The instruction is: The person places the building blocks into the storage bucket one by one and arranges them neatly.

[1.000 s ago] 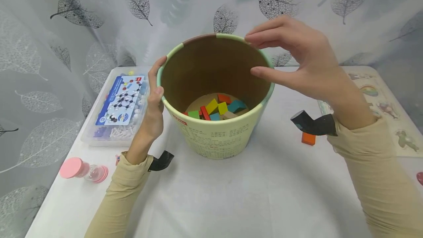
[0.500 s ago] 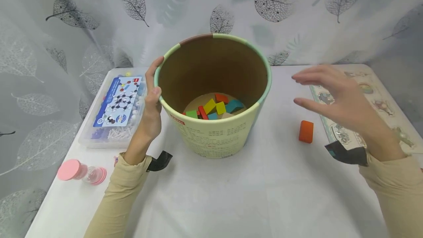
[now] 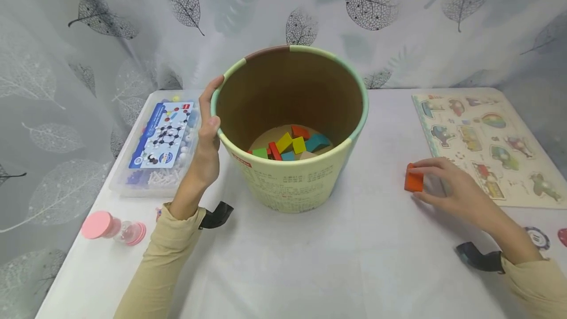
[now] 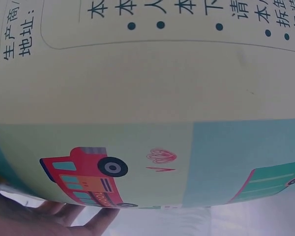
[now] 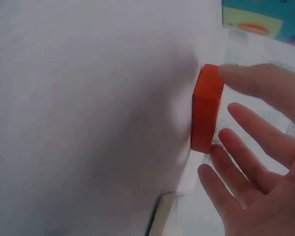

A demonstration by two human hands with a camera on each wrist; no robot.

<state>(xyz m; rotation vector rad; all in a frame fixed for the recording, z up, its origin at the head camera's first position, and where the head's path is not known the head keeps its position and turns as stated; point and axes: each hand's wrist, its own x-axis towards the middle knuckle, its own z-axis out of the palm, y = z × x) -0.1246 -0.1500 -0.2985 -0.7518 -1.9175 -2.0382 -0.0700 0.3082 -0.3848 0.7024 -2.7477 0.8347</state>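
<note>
A large pale-green bucket (image 3: 288, 176) with printed text stands on the table; several coloured wooden blocks (image 3: 283, 144) lie on its bottom. My left hand (image 3: 205, 154) holds the bucket's left side at the rim, thumb near the front and fingers farther round. In the left wrist view, its fingers (image 4: 96, 223) show beside the printed wall (image 4: 147, 83). To the right, my right hand (image 3: 460, 193) is at an orange block (image 3: 413, 181) on the table, thumb at one end and fingers at the other. The right wrist view shows the block (image 5: 205, 110) between thumb and fingertips.
A clear case of molecule-model parts (image 3: 164, 137) lies left of the bucket, with a pink hourglass (image 3: 112, 228) in front. At the right are a wooden picture puzzle board (image 3: 478, 122) and poker chips (image 3: 537, 238). A leaf-patterned curtain (image 3: 261, 9) hangs behind.
My right hand has moved from above the bucket's right rim, out to the right and down to the orange block. My left hand has stayed on the bucket.
</note>
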